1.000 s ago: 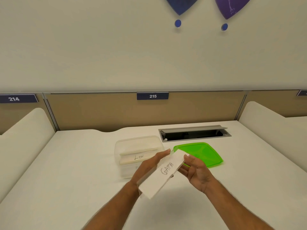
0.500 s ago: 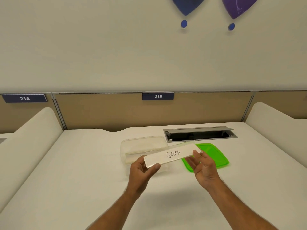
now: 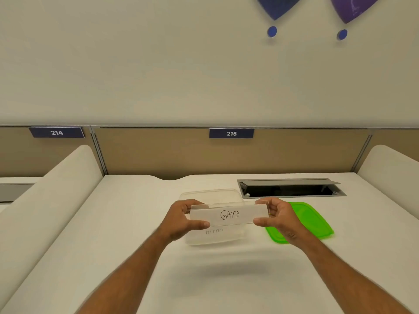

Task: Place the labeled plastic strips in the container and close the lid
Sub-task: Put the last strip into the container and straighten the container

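Observation:
A clear plastic strip with a white label reading "GAMA" (image 3: 229, 214) is held level above the clear plastic container (image 3: 210, 194). My left hand (image 3: 181, 219) grips the strip's left end and my right hand (image 3: 280, 217) grips its right end. The container stands open on the white desk; faint writing of another strip (image 3: 214, 231) shows through its front wall. The green lid (image 3: 310, 219) lies flat on the desk just right of the container, partly behind my right hand.
A grey cable hatch (image 3: 291, 189) with its flap raised sits in the desk behind the lid. White rounded dividers (image 3: 56, 182) bound the desk on the left and right. A tan partition with the sign "215" (image 3: 231, 133) runs along the back.
The strip has turned from tilted to level and moved forward over the container. My right hand, which only touched it before, now grips its right end; my left hand shifted to its left end.

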`<state>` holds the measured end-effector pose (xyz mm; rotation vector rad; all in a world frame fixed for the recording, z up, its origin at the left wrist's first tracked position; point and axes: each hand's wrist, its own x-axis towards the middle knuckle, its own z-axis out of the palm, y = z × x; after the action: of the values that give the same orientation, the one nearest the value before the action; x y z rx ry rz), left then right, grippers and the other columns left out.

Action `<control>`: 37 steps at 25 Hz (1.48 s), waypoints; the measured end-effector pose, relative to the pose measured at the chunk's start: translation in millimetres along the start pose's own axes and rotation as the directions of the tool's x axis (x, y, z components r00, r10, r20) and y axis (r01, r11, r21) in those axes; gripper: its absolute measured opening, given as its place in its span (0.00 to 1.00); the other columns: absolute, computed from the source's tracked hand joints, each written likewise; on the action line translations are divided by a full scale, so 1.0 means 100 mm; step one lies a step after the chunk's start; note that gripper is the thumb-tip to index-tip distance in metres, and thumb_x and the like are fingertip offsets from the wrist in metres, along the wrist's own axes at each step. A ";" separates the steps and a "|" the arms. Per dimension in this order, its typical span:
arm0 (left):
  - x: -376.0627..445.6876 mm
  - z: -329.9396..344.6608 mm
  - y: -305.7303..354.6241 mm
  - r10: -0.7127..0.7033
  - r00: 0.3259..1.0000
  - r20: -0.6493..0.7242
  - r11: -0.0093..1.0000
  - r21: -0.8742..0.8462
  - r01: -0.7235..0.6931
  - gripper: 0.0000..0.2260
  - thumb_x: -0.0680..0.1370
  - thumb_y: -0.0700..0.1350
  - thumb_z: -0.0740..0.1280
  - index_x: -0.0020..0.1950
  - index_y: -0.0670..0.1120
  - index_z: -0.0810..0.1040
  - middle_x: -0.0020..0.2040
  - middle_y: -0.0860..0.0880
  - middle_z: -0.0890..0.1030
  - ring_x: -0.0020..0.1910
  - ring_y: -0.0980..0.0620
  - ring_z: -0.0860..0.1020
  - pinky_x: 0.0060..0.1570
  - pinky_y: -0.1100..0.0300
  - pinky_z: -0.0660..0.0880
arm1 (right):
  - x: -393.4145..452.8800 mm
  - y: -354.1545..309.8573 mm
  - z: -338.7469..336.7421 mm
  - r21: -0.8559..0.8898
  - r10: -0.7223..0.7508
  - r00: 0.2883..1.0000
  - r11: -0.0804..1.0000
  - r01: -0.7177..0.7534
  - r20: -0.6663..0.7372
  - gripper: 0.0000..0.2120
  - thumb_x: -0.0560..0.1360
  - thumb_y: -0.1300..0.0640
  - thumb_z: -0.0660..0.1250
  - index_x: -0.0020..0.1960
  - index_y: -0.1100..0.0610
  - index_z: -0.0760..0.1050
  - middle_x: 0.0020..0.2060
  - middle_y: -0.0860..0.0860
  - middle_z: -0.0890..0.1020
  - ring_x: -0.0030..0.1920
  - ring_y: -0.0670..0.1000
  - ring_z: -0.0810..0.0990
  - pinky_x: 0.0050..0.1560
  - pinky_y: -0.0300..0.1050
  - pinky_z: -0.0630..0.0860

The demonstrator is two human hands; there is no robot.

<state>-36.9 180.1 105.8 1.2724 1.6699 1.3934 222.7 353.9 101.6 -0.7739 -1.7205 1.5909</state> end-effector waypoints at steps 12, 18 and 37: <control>0.58 -0.18 -0.11 -0.059 0.996 -0.069 0.742 0.665 0.090 0.25 0.63 0.50 0.80 0.59 0.54 0.82 0.51 0.52 0.75 0.54 0.53 0.76 0.53 0.62 0.74 | 0.75 -0.08 0.27 -0.889 0.060 0.990 0.450 0.087 0.128 0.28 0.62 0.45 0.78 0.61 0.49 0.78 0.57 0.49 0.82 0.60 0.51 0.76 0.59 0.46 0.75; 0.86 -0.20 -0.25 -0.139 0.990 -0.018 0.585 0.805 0.096 0.25 0.68 0.50 0.77 0.65 0.52 0.79 0.63 0.50 0.80 0.62 0.51 0.76 0.61 0.55 0.75 | 1.09 -0.04 0.41 -0.956 0.165 0.971 0.267 0.124 0.172 0.28 0.69 0.46 0.75 0.67 0.51 0.74 0.65 0.52 0.78 0.65 0.55 0.74 0.64 0.49 0.73; 1.21 0.04 -0.65 -0.284 0.954 0.094 0.179 0.983 -0.044 0.12 0.73 0.40 0.71 0.56 0.42 0.78 0.52 0.43 0.80 0.49 0.43 0.80 0.47 0.52 0.79 | 1.51 0.55 0.71 -0.908 0.305 0.890 -0.138 0.395 0.340 0.09 0.74 0.59 0.68 0.53 0.61 0.75 0.53 0.60 0.79 0.53 0.61 0.79 0.42 0.48 0.69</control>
<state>-94.5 295.0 57.1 1.7563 2.4716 -0.2709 74.2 435.5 55.4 -0.9251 -3.3094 -0.2278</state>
